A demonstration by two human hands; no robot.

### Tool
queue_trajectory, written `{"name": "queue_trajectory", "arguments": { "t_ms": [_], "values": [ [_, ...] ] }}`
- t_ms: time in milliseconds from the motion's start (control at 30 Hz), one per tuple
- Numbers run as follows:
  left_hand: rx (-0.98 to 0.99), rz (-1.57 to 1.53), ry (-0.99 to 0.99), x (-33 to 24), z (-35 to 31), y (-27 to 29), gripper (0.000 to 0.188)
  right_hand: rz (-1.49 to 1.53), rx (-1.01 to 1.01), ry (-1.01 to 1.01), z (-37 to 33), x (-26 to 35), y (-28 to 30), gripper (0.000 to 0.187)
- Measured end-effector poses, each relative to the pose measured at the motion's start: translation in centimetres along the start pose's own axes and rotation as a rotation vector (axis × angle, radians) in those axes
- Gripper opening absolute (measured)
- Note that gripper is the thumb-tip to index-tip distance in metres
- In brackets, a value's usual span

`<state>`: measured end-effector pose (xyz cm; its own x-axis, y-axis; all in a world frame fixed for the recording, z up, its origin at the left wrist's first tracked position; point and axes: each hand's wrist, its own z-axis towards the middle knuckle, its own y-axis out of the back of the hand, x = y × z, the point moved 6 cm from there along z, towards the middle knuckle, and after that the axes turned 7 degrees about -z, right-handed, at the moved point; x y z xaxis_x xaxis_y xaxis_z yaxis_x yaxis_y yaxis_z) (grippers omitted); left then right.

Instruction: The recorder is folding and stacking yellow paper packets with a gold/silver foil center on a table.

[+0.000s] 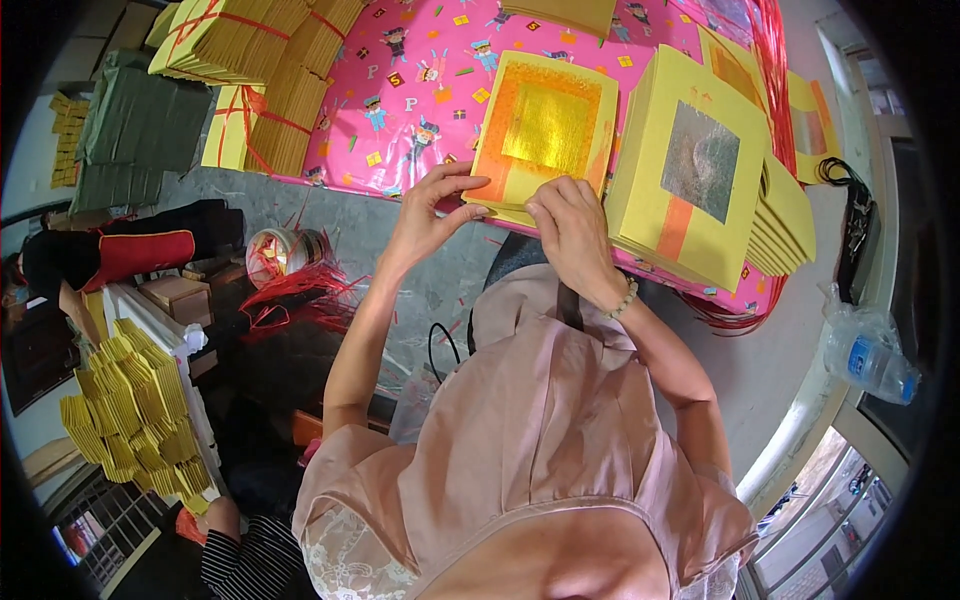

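At the table's near edge lies a sheet of yellow joss paper [545, 125] with a gold foil square inside an orange border, apparently on top of more sheets. My left hand [435, 215] has its thumb and fingers about the near left corner, closed on the edge. My right hand [575, 230] is curled over the near edge, thumb and forefinger pinched on the paper; its fingertips are partly hidden. Close by on the right stands a thick stack of yellow paper [640, 180] whose top sheet has a silver foil square and an orange strip.
The pink patterned cloth [350, 160] covers the table. Bundles of yellow paper [225, 40] tied with red string sit at the far left. Red strands [775, 60] hang at the right. A bucket [285, 255] stands on the floor; two other people are at left near a paper-laden table.
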<state>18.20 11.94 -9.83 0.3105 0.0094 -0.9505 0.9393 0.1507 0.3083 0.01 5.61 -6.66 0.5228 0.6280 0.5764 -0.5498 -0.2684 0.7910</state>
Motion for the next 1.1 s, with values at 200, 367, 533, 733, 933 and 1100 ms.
{"name": "queue_trajectory", "arguments": {
  "t_ms": [200, 367, 533, 733, 933, 1100],
  "values": [
    [0.006, -0.037, 0.051, 0.3, 0.0, 0.0, 0.036, 0.003, 0.007, -0.024, 0.1, -0.1, -0.1, 0.010],
    [0.004, -0.020, 0.043, 0.4, 0.0, 0.1, 0.039, 0.000, 0.001, -0.012, 0.1, -0.1, -0.1, 0.010],
    [0.029, 0.135, -0.065, -1.6, 0.3, 0.0, 0.050, -0.026, -0.017, -0.009, 0.3, 0.1, 0.3, 0.008],
    [0.122, 0.276, -0.198, -1.4, 3.1, 0.1, 0.060, -0.124, -0.091, 0.016, 0.5, 0.7, 0.8, 0.007],
    [0.203, 0.339, -0.334, -0.2, 6.0, -0.3, 0.040, -0.213, -0.186, 0.061, 0.9, 1.4, 1.3, 0.011],
    [0.176, 0.340, -0.352, -0.1, 7.6, -0.1, 0.027, -0.329, -0.287, 0.102, 1.0, 3.1, 3.0, 0.021]
  ]
}}
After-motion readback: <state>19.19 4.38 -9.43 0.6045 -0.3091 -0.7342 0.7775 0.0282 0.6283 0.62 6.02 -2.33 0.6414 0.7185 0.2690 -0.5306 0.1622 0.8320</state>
